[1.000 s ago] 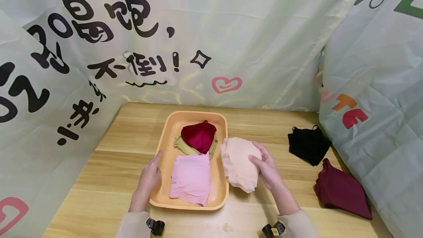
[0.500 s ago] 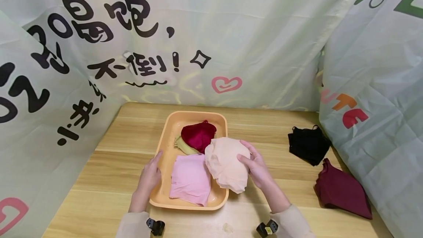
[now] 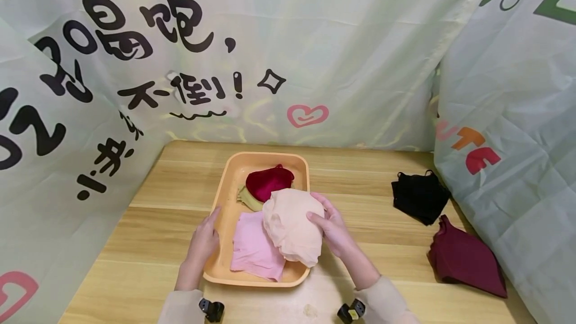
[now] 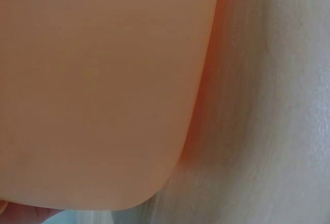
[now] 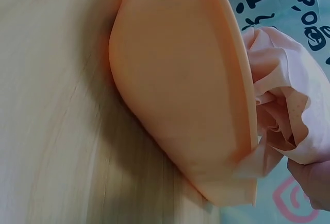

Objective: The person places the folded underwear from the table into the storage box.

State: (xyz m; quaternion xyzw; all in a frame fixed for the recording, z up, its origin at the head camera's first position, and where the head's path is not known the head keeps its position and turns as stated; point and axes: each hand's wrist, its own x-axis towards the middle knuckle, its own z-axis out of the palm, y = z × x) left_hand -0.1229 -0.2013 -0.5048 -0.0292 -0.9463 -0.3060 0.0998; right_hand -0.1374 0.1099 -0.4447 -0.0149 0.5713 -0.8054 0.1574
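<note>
Peach cloth (image 3: 292,226), bunched and rounded, sits just left of the right hand (image 3: 332,226), which pinches its right edge between thumb and fingers. The bundle spans the right rim of the tray (image 3: 226,259) and partly covers the pink cloth (image 3: 247,244) from view; contact between them is unclear. The left hand (image 3: 204,241) touches the tray's left rim, its grip unclear.
</note>
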